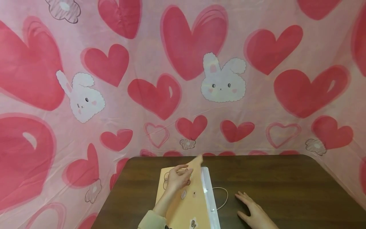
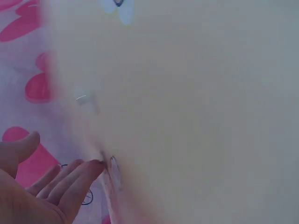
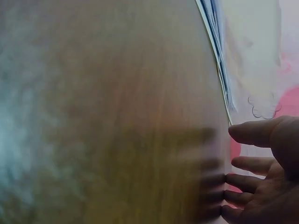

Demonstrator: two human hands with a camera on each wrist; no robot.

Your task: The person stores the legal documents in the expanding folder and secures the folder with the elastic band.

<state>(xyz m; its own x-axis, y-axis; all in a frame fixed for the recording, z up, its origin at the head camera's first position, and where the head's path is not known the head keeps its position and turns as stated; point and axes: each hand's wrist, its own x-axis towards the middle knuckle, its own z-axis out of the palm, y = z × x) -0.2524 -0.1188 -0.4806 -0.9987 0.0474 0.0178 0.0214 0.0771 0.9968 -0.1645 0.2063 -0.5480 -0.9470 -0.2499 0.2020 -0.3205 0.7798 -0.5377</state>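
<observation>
A tan cover (image 1: 187, 198) with small drawn figures lies over white sheets (image 1: 208, 195) on the table. Its far right corner stands raised above those sheets. My left hand (image 1: 178, 178) is over the cover's far part. Seen from the left wrist, that hand's fingers (image 2: 77, 184) are nearly straight, with fingertips right at the edge of the large tan cover (image 2: 187, 112), and the thumb is spread apart. To the right, my right hand (image 1: 254, 211) rests on the table with its fingers spread. Its fingertips (image 3: 230, 178) meet their dark reflections in the tabletop.
A thin pale cord (image 1: 227, 195) loops out from the white sheets' right side onto the dark wooden table (image 1: 286, 181). Behind the table hangs a pink cloth (image 1: 217, 133) printed with hearts and rabbits.
</observation>
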